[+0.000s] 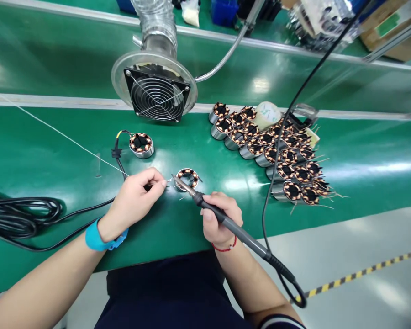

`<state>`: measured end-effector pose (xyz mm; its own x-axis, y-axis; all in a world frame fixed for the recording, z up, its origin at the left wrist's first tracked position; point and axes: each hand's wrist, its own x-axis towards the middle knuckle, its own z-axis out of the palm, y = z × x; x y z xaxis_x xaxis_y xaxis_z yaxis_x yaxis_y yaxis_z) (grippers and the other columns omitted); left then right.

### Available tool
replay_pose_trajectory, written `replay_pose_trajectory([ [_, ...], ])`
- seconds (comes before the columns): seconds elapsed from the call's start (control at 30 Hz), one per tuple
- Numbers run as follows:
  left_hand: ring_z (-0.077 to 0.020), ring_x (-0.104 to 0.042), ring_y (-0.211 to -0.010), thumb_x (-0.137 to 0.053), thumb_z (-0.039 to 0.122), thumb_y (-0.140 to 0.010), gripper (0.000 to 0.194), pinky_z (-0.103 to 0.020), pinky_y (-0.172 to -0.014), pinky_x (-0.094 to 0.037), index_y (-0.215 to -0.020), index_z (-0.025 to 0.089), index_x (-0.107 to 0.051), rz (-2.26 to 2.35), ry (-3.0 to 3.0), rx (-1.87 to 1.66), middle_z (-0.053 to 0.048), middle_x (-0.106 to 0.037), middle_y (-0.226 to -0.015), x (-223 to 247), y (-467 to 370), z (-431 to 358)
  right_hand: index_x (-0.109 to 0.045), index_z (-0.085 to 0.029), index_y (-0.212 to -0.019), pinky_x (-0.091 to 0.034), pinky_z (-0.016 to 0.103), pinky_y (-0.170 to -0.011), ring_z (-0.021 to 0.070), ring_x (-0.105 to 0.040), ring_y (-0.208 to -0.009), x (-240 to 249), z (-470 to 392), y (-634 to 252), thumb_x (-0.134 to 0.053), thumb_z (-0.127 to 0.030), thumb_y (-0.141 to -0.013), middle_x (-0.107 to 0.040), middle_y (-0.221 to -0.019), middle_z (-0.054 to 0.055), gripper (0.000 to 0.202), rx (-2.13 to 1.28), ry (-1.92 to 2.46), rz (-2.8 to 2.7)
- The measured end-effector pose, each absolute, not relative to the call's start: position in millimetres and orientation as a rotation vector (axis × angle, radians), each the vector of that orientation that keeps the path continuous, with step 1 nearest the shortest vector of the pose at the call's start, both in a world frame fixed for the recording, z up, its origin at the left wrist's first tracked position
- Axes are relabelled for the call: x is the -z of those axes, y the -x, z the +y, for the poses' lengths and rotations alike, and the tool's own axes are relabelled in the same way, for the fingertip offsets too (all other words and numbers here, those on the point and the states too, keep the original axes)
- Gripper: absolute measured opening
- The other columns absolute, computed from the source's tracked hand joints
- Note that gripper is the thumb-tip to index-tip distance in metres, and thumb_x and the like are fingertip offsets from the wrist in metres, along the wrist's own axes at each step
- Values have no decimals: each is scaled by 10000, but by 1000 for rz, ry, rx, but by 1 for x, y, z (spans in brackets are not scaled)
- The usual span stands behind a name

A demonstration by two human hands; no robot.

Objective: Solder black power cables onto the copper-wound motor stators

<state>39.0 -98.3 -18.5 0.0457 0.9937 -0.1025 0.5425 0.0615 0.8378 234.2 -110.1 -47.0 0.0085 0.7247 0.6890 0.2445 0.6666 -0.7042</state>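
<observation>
My right hand (222, 217) is closed around the dark grey handle of a soldering iron (241, 233). The iron's metal tip reaches the left edge of a motor stator (187, 178) with copper windings, lying on the green bench. Just left of that stator, my left hand (139, 194) is closed in a pinch on thin, silvery solder wire (68, 138), which runs in from the left edge of the view. Short wire ends show between my fingertips and the stator; whether the tip touches them I cannot tell. Another stator (141, 145), joined to a black cable (118, 157), stands behind my left hand.
A fume extractor fan (157, 96) hangs at the back. Several stators (267, 155) stand in rows at the right, near a tape roll (267, 114). Coiled black cable (23, 217) lies at the left. The iron's cord (276, 160) loops down across the right side.
</observation>
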Motion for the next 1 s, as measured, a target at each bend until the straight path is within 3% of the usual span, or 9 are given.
replay_pose_trajectory([
  [1.0,-96,-458,-593,-546,212,-826,107,-214,-560,-363,-723,188,-565,1651,-1634,-797,42,-518,-622,18,-40,-98,-636,-208,-999,-475,289,-482,133,-550,-490,49,-111,-234,-568,-225,-815,-590,-631,-11,196,-445,833,-1551],
])
